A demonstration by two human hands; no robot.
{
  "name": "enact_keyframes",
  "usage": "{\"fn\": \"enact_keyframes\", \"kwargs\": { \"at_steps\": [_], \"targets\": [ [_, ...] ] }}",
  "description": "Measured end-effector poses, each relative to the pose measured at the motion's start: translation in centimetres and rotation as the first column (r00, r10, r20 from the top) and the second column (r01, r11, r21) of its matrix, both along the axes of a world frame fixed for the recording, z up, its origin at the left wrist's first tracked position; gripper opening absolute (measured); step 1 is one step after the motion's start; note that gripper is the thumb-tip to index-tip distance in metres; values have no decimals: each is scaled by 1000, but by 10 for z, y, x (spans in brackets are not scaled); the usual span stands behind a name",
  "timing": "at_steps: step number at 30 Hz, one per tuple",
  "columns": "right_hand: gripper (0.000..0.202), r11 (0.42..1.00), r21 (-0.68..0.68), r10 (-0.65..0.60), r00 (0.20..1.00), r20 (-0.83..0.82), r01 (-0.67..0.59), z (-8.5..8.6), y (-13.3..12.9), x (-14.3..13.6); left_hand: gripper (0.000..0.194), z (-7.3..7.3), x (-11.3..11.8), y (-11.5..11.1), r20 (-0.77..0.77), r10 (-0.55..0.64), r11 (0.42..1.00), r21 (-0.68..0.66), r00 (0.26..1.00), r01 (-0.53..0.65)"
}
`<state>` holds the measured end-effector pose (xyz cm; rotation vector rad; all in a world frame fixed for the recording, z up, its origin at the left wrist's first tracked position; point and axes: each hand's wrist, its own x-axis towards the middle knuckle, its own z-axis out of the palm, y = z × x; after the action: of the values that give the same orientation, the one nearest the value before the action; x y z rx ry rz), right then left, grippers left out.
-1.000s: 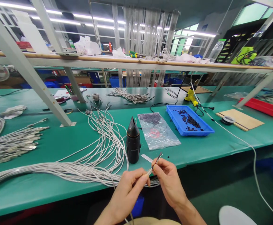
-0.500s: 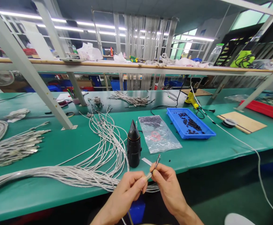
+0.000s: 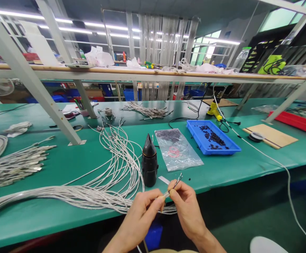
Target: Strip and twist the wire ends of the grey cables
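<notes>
My left hand [image 3: 145, 209] pinches a pale cable end at the front edge of the green table [image 3: 76, 149]. Close beside it on the right, my right hand [image 3: 186, 203] pinches the thin dark wires [image 3: 178, 178] that come out of this cable end; their tips point up and away. Just beyond my hands stands a black cone-topped object [image 3: 150, 163]. A bundle of grey-white cables [image 3: 71, 195] runs along the table from the left and passes behind my fingers. A small white strip [image 3: 164, 180] lies beyond my right fingertips.
A clear plastic bag [image 3: 179, 151] and a blue tray [image 3: 213, 138] with small black pieces lie beyond my hands. Farther right are a yellow heat gun [image 3: 214, 111], a wooden board [image 3: 272, 135] and a red tray [image 3: 296, 121]. A shelf [image 3: 132, 74] crosses above the table.
The dark wire tips now lean more to the right. Both hands stay close together at nearly the same place, and the view has shifted slightly.
</notes>
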<state>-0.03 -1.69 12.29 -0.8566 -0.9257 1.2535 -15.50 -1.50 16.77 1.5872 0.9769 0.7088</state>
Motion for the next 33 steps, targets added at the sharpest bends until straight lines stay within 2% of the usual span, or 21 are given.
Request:
{"fn": "enact_keyframes", "kwargs": {
  "at_steps": [3, 5, 8, 10, 12, 16, 21, 26, 30, 33],
  "targets": [
    [12, 1000, 6, 30, 1000, 6, -30, 2, 2, 4, 41, 1, -2, 1, 18, -22, 1000, -19, 1000, 22],
    [14, 998, -2, 55, 998, 19, -55, 5, 5, 7, 41, 3, -5, 3, 7, -35, 999, -17, 999, 36],
    [15, 996, 6, 93, 992, 89, -94, 11, 8, 11, 41, 8, -8, 4, -28, -32, 999, 21, 999, 33],
    [8, 995, 29, 90, 985, 148, -95, 17, 9, 12, 40, 11, -10, 3, -51, -15, 998, 60, 999, 18],
    [11, 995, 54, 73, 978, 196, -85, 23, 9, 12, 40, 13, -12, 3, -65, -3, 997, 78, 998, 8],
    [13, 993, 83, 63, 967, 249, -86, 28, 8, 9, 40, 12, -14, 2, -35, -11, 1000, 21, 999, 12],
    [12, 993, 90, 48, 973, 225, -70, 28, 6, 6, 43, 8, -14, 4, 57, -44, 997, -65, 997, 47],
    [12, 990, 118, 45, 974, 222, -73, 27, 6, 7, 44, 8, -14, 7, 97, -60, 993, -96, 993, 70],
    [2, 982, 154, 71, 971, 227, -108, 29, 8, 10, 45, 11, -16, 8, 120, -56, 991, -114, 991, 70],
    [6, 979, 162, 84, 971, 222, -121, 30, 10, 10, 45, 11, -18, 8, 144, -52, 988, -140, 988, 72]
  ]
}}
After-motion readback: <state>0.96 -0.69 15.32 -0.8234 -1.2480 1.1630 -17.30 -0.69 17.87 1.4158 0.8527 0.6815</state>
